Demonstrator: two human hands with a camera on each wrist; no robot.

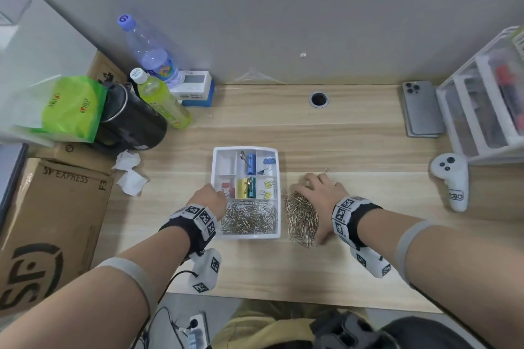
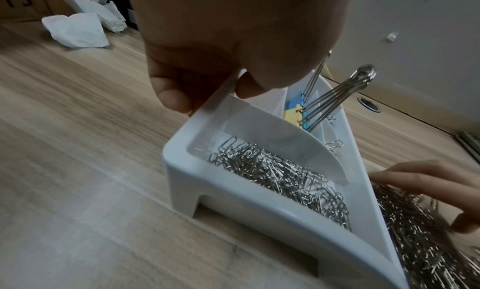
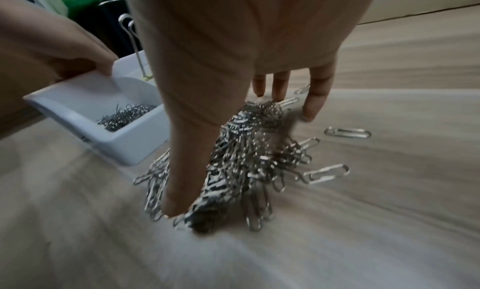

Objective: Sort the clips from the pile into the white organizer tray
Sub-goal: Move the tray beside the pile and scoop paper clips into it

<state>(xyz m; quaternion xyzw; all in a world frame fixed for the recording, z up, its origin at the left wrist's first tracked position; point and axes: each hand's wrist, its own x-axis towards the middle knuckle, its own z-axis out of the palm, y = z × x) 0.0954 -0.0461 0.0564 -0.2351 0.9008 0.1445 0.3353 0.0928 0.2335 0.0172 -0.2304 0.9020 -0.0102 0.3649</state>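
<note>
The white organizer tray point(image 1: 246, 148) sits mid-desk, its compartments holding coloured binder clips point(image 1: 247, 187) and, in the long front one, silver paper clips point(image 1: 249, 219). My left hand point(image 1: 211, 195) grips the tray's left rim point(image 2: 218, 100), thumb outside and a finger inside. Just right of the tray lies the pile of paper clips point(image 1: 300, 217). My right hand point(image 1: 319, 195) arches over it with straight fingers, thumb point(image 3: 179, 186) at the near end and fingertips point(image 3: 314, 106) on the desk at the far end, nothing lifted. In the right wrist view the pile point(image 3: 259, 170) is motion-blurred.
A few loose clips point(image 3: 348, 133) lie beyond the pile. Crumpled tissues point(image 1: 129, 173), a cardboard box point(image 1: 54, 221), bottles point(image 1: 161, 99) and a black jug point(image 1: 133, 125) crowd the left. A phone point(image 1: 422, 110), white controller point(image 1: 452, 184) and drawer unit point(image 1: 487, 99) stand right.
</note>
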